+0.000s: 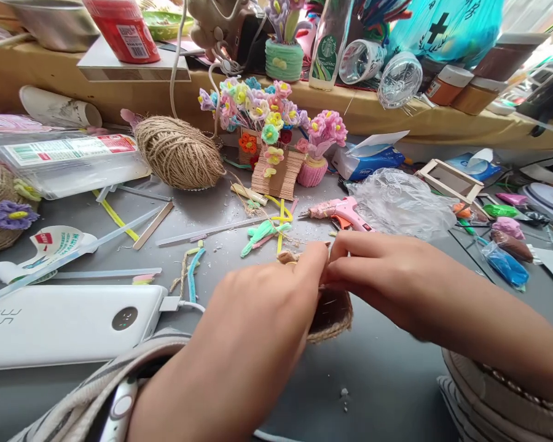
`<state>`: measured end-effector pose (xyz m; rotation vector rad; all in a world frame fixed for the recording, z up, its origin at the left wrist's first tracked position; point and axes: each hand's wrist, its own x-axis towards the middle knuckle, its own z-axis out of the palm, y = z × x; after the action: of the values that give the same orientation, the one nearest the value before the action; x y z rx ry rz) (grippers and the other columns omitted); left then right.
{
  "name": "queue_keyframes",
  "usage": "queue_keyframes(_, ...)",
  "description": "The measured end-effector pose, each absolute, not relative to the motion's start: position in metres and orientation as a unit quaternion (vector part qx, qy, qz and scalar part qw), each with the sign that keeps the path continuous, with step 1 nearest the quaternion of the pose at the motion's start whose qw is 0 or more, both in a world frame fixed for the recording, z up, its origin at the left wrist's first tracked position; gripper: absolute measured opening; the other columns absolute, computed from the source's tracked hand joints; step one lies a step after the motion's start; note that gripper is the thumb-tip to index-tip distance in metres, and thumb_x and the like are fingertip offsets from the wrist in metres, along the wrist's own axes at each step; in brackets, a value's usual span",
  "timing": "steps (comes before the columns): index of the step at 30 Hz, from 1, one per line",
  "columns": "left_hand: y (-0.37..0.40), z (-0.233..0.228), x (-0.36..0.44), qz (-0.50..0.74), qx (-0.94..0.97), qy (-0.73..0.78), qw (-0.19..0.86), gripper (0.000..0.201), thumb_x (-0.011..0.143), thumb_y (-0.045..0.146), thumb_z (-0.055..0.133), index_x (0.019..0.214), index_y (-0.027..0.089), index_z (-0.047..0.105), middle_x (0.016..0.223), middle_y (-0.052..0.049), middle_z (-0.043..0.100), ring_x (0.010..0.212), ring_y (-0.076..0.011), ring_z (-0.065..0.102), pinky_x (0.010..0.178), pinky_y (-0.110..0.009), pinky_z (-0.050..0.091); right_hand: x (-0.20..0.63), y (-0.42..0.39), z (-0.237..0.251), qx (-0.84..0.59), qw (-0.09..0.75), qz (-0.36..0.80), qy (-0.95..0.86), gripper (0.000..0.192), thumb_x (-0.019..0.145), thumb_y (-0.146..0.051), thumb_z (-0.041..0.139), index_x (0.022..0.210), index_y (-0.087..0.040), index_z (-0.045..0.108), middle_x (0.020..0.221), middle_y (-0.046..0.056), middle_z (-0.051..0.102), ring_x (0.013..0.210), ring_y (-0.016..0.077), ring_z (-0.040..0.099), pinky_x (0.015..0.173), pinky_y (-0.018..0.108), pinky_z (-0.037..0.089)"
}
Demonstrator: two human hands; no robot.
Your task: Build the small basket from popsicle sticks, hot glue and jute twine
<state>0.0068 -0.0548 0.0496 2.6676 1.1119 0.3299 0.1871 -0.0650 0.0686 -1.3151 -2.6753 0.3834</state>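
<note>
Between the left hand (276,294) and right hand (373,276), a small twine basket (332,316) was pinched by closed fingertips; a pink glue gun (341,212) was parked just beyond.

Two hands are seen, a left hand (276,307) and a right hand (378,276), meeting over one small twine basket (332,316). One pink glue gun (343,212) is counted just behind the basket. One ball of twine (179,152) and one white power bank (69,322) are counted to the basket's left.
</note>
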Motion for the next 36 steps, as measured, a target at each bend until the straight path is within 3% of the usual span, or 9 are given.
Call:
queue_keyframes(6,-0.0548,0.0514,0.0096,0.095,0.91,0.392,0.092,0.009,0.082,0.021,0.042,0.091,0.023,0.042,0.067,0.005,0.064,0.056,-0.0157,0.061,0.045,-0.023,0.032,0.1889,-0.0621,0.0687,-0.413,0.075,0.114,-0.9,0.022,0.085,-0.015,0.04,0.087,-0.018,0.061,0.082,0.003,0.056,0.071,0.0107,0.048,0.059,0.022,0.037)
queue_keyframes(14,-0.0544,0.0537,0.012,0.095,0.912,0.393,0.062,0.004,0.081,0.021,0.041,0.086,0.022,0.042,0.063,0.004,0.063,0.052,-0.0159,0.06,0.044,-0.022,0.031,0.1887,-0.0649,0.0699,-0.4,0.079,0.059,-0.911,0.026,0.086,-0.013,0.036,0.083,-0.018,0.061,0.08,0.002,0.054,0.07,0.0106,0.047,0.055,0.023,0.032)
queue_keyframes(36,-0.0554,0.0531,0.0107,0.101,0.915,0.384,0.072,0.003,0.082,0.021,0.041,0.082,0.023,0.04,0.06,0.006,0.06,0.049,-0.0131,0.057,0.043,-0.021,0.028,0.1881,-0.0624,0.0702,-0.418,0.056,0.102,-0.901,0.024,0.084,-0.014,0.04,0.077,-0.016,0.062,0.079,0.003,0.057,0.066,0.0107,0.049,0.054,0.023,0.033)
